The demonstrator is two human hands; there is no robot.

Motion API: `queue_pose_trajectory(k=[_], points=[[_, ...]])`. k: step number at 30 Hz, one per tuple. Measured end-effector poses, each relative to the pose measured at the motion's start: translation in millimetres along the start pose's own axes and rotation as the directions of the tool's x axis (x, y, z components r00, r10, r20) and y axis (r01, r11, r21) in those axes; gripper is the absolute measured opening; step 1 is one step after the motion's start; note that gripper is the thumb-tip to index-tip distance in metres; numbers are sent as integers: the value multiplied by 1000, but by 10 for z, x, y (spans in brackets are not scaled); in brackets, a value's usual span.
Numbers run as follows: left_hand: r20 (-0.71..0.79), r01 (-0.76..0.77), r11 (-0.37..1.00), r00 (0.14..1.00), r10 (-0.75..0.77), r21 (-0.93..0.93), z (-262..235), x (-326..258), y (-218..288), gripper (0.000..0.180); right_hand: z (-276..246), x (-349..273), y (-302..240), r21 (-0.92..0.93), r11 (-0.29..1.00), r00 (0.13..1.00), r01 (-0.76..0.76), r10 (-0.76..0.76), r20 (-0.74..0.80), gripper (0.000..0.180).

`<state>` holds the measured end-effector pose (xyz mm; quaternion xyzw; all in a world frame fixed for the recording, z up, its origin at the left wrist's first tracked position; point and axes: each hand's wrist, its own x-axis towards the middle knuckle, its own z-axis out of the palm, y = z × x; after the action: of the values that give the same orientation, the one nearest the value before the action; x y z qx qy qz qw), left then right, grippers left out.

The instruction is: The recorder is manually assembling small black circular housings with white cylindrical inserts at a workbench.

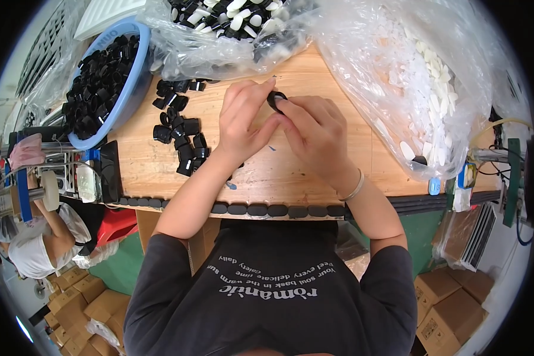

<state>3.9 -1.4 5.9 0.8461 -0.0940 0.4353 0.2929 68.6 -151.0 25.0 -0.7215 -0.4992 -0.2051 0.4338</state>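
Note:
Between my two hands, above the middle of the wooden table [291, 172], is a small black ring-shaped plastic part [272, 101]. My left hand [240, 121] has its fingers closed on the part's left side. From the right, my right hand [320, 127] pinches the same part with thumb and fingertips. Something pale shows inside the ring, but I cannot tell whether it is a fingertip or a white piece. Several loose black plastic parts [191, 126] lie scattered on the table to the left of my left hand.
At far left stands a blue basin [143, 56] full of black parts. A clear bag [213, 59] of black and white pieces lies at the back; another clear bag [362, 77] with white oval pieces covers the right. Black padding [237, 209] lines the near edge. A co-worker [35, 252] sits at left.

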Motion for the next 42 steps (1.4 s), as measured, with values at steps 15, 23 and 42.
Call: queue_pose_trajectory(k=[15,23,42], points=[[43,227,943,974,-223,-243,-24,-1,-103,49,-297,85,190,240,950,978,-200,209,-13,24],[36,277,891,958,-283,-359,-81,-23,-119,47,-1449,300,1665,-40,880,802,-473,411,-434,14],[153,322,917,944,-292,-234,-42,-33,-141,48,-1555,3,2700,-624,684,822,-377,558,114,21]])
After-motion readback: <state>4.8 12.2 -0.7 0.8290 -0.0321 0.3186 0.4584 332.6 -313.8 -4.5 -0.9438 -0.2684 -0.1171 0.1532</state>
